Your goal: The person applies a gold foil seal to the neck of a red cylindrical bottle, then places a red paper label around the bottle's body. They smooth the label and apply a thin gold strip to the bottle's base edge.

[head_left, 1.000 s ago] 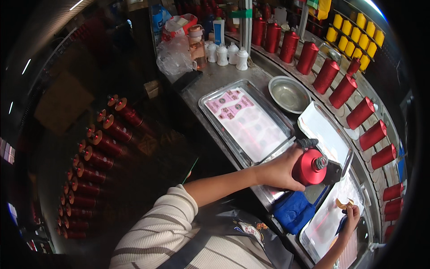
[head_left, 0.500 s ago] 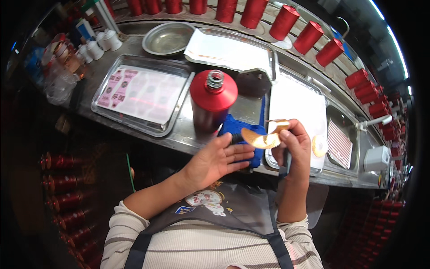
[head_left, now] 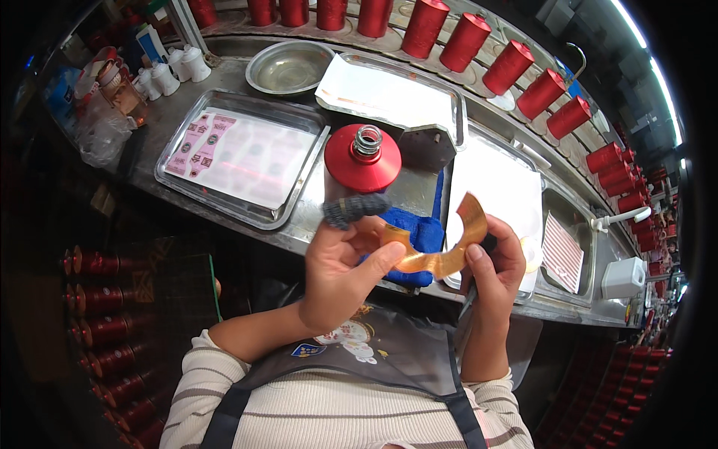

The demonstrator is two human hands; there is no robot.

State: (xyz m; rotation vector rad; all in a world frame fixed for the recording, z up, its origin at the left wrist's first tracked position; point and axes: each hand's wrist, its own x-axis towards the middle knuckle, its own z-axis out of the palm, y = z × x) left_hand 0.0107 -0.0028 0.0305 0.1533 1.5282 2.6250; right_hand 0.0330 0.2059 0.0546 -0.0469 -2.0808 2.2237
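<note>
A curved, shiny gold label [head_left: 441,262] stretches between my two hands in front of the bottle. My left hand [head_left: 336,273] pinches its left end between thumb and fingers; one of its fingers wears a dark grey knitted cover [head_left: 355,209]. With thumb and fingers, my right hand [head_left: 497,266] grips the label farther right, and its free end curls upward. A slim grey tool [head_left: 469,298] also sits in that palm, its far part hidden. Just beyond my hands stands an upright red bottle [head_left: 363,165] with an uncapped clear threaded neck. Blue cloth [head_left: 422,233] lies beside it, partly covered.
On the left is a metal tray [head_left: 299,176] with pink-printed label sheets. Behind are a metal bowl [head_left: 290,67] and another tray [head_left: 458,112]. White paper [head_left: 501,187] and a sink [head_left: 587,247] lie right. Red bottles [head_left: 465,43] line a conveyor at the back.
My left hand has gone from open, fingers spread, to pinching the gold label's left end. The label has swung lower and now spans both hands. The view has shifted slightly.
</note>
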